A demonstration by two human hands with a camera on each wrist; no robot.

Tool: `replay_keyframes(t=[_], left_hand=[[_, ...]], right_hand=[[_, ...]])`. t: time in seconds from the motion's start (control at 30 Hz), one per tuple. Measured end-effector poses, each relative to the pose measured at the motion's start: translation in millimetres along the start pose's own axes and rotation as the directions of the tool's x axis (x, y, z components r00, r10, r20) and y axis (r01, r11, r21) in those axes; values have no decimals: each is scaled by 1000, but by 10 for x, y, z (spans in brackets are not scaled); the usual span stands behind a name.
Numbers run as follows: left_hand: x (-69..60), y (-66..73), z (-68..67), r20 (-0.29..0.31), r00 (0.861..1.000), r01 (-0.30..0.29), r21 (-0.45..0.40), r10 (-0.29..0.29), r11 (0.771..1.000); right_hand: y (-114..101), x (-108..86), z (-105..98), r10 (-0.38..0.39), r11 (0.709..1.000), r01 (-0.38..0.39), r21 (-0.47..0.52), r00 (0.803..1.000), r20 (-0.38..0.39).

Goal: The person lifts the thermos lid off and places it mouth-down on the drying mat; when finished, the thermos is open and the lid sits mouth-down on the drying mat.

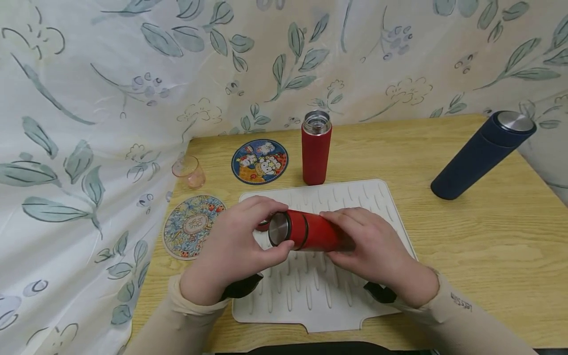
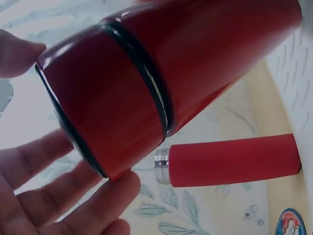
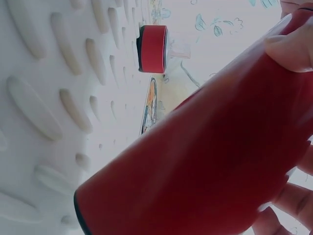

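A glossy red flask (image 1: 317, 231) with a silver-topped lid (image 1: 279, 229) is held tilted above the white ridged mat (image 1: 328, 296). The left hand (image 1: 239, 241) pinches the lid end between thumb and fingers; in the left wrist view its fingertips (image 2: 124, 188) touch the lid's rim. Around the flask's body the right hand (image 1: 372, 241) is curled, its thumb (image 3: 293, 49) on the red side in the right wrist view. A black ring marks the seam between lid and body. Behind the left hand, a loose red cap (image 3: 153, 49) sits on the mat.
An uncapped red flask (image 1: 316, 150) stands behind the mat. At the right is a dark blue flask (image 1: 481, 155). Two round patterned coasters (image 1: 260, 161) and a small pink glass (image 1: 190, 172) are at the left, near the floral curtain (image 1: 111, 98).
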State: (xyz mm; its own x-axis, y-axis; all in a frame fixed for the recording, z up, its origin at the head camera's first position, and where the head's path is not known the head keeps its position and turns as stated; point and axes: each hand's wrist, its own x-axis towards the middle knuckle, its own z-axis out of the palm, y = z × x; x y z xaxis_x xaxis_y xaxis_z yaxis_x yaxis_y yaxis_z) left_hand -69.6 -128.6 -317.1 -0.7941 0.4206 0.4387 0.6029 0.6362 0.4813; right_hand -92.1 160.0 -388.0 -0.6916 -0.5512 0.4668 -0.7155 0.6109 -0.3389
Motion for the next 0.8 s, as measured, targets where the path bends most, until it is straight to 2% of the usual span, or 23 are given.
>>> replay_keyframes(t=[0.17,0.3,0.43,0.53,0.63,0.8], left_hand=[[-6,21,30,-23,995,97,-13,-97,995],[-17,24,26,-65,978,197,-22,-198,980],[-33,2,-17,-118,963,240,-22,-241,970],[-39,-12,-20,-99,962,255,-20,-256,967],[-40,-21,9,-53,963,264,-20,-264,964],[-40,-48,85,5,967,254,-14,-254,967]], right_hand=[[-7,2,20,1,1000,-1,-25,1000,-9],[9,-8,36,17,999,-18,-50,1000,-17],[67,-37,24,66,996,-68,-50,997,-27],[120,-52,-9,113,993,-114,-27,993,-37],[161,-43,-66,164,986,-164,10,986,-39],[233,-19,-174,268,960,-264,94,963,-31]])
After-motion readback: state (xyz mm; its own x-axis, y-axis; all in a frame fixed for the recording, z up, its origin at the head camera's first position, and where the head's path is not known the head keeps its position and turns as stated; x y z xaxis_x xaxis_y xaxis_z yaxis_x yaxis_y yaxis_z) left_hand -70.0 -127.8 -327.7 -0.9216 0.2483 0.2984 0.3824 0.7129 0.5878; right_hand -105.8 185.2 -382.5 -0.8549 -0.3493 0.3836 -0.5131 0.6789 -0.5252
